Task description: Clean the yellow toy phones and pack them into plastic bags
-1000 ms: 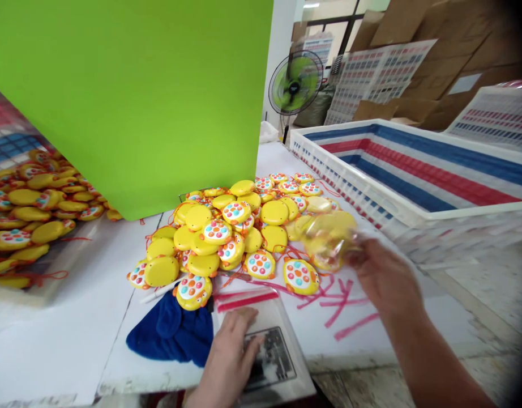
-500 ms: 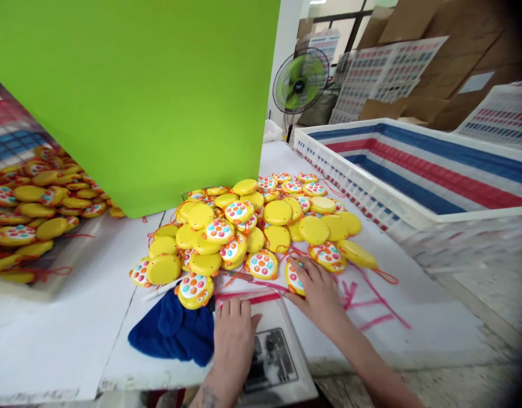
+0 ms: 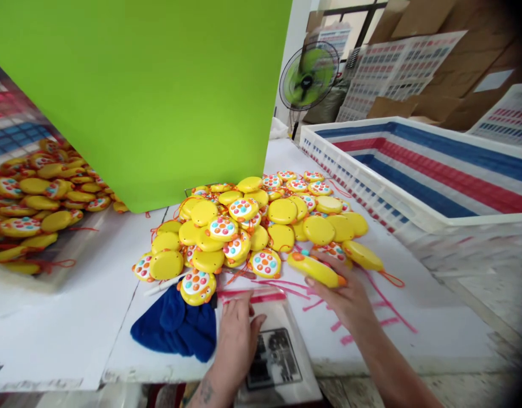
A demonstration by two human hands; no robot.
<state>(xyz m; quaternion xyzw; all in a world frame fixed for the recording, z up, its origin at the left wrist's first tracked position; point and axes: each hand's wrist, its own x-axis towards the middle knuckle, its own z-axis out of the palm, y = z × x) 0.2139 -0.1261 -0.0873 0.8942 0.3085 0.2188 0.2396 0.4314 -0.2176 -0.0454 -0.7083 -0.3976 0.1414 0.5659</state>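
Note:
My right hand (image 3: 350,292) grips a yellow turtle-like toy (image 3: 314,270) with orange ends, tipped on its edge and raised off the table in front of the pile. Coloured dots on a white patch mark the face-up toys of that pile (image 3: 208,241); others show plain yellow backs. Across the left side of a clear plastic bag (image 3: 273,309) with a pink strip rests my left hand (image 3: 238,328), fingers bent over near its top, thumb apart. A black-and-white picture shows on the bag. A bunched blue cloth (image 3: 174,326) lies left of that hand.
Behind the pile stands a big green panel (image 3: 159,102). A crate of similar toys (image 3: 35,215) is at left, and a white crate with a striped lining (image 3: 414,164) at right. Pink lines (image 3: 390,306) mark the white table. A fan (image 3: 307,82) stands farther back.
My right hand has lifted the toy it was reaching over and tipped it on edge, moving a little right. My left hand stays on the bag. The view has shifted slightly.

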